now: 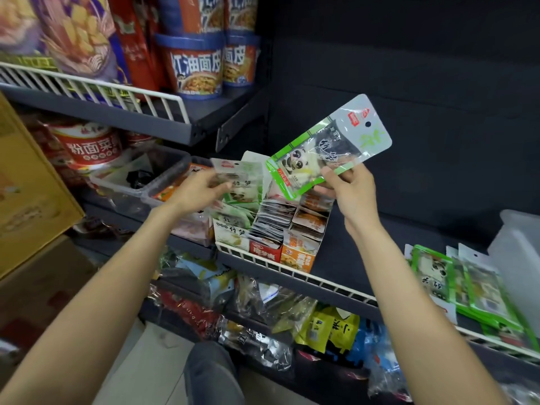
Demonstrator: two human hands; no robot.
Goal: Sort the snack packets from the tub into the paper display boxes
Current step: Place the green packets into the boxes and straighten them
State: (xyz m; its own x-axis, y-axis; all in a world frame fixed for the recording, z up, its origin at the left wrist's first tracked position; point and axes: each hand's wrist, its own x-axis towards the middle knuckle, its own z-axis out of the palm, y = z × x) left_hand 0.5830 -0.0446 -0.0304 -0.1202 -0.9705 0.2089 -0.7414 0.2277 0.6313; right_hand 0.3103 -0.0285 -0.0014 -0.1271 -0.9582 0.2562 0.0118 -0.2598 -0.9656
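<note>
The row of paper display boxes [267, 229] stands on the middle dark shelf [380, 229], behind its white wire rail [292, 268]. The box at the left end of the row has a white and green front and holds green panda packets [238, 197] standing upright. The middle box with a red front holds thin grey packets packed tightly, and the right one with an orange front holds orange and white packets.

Above the right end of the row, the right hand [350, 191] holds a flat plastic packet with green border and a panda picture [324, 150]. Thumb and fingers pinch its lower edge, and the packet is tilted, its clear hanging tab (with a small round hole) pointing up to the right. At the left end of the row, the left hand [201, 190] reaches over the green packets; its fingers are bent around a similar packet there, but the picture is blurred.

To the left of the row stands a clear plastic rectangular tub [140, 179] with something dark inside. To the right of the row, well apart, more green panda packets [467, 285] lie flat in a loose pile on the same shelf, near a translucent plastic container [517, 244]. Above the row, on the upper shelf, stand blue and red round noodle cups [195, 65]. Below the row, many shiny snack bags [263, 311] fill the lower shelf.
</note>
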